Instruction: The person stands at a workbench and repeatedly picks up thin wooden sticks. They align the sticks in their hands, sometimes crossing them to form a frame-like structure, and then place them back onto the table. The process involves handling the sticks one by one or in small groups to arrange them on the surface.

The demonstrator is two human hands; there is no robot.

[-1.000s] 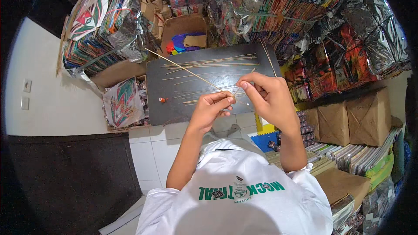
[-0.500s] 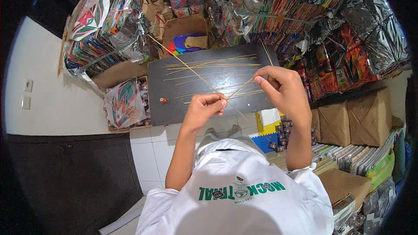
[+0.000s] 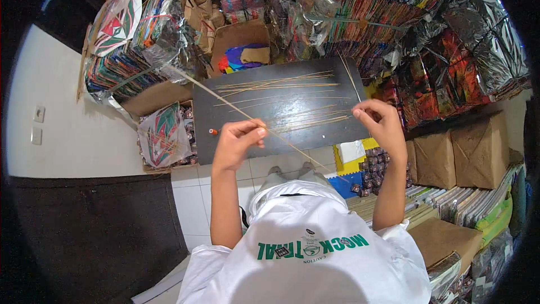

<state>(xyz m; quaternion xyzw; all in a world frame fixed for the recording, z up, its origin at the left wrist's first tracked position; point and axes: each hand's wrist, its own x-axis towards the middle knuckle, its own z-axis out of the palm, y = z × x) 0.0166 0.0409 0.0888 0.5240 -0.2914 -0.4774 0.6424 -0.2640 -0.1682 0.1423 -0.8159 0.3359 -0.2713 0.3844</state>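
My left hand (image 3: pixel 241 142) is closed in a pinch round a long thin bamboo stick (image 3: pixel 225 101). The stick slants from the upper left, past the table's left side, down to the lower right in front of me. My right hand (image 3: pixel 382 121) hovers by the table's right edge, thumb and fingertips together. Whatever it pinches, if anything, is too fine to make out. Several more thin sticks (image 3: pixel 304 85) lie roughly crosswise on the dark table (image 3: pixel 205 110). A small orange spool (image 3: pixel 213 132) rests near its left edge.
Thin sticks (image 3: pixel 349 75) lean at the table's far right corner. To the left, an open box (image 3: pixel 194 152) holds a printed sheet (image 3: pixel 166 141). Tied stacks of colourful sheets (image 3: pixel 382 25) rise behind the table. Brown wrapped packages (image 3: pixel 478 152) stand on the right.
My right hand has moved right, away from my left hand. My left hand has shifted left with the stick, whose near end now reaches further toward the lower right.
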